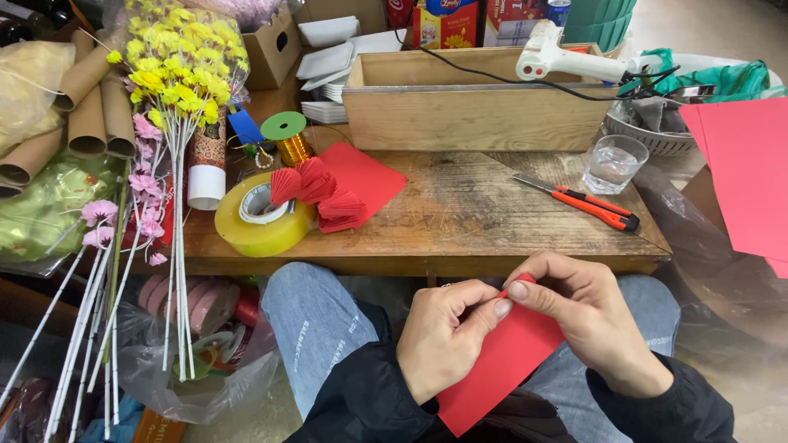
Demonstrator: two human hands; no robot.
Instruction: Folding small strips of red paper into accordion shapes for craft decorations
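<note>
Open room is left at lower centre between the wooden table [492,221] edge and the knees. Folded red fans [320,197], a tape roll [258,217] and an orange cutter [587,203] lie above. A red paper sheet [501,361] is pinched at its top corner by the left hand [447,336] and right hand [574,316], over the lap.

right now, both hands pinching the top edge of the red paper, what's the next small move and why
Probably press the pinched edge flat and turn over one more narrow fold. Both the left hand and the right hand grip the top edge of the red paper sheet over the lap, and most of the sheet below looks unfolded. The pleated red fans on the wooden table suggest such accordion folds.
</note>
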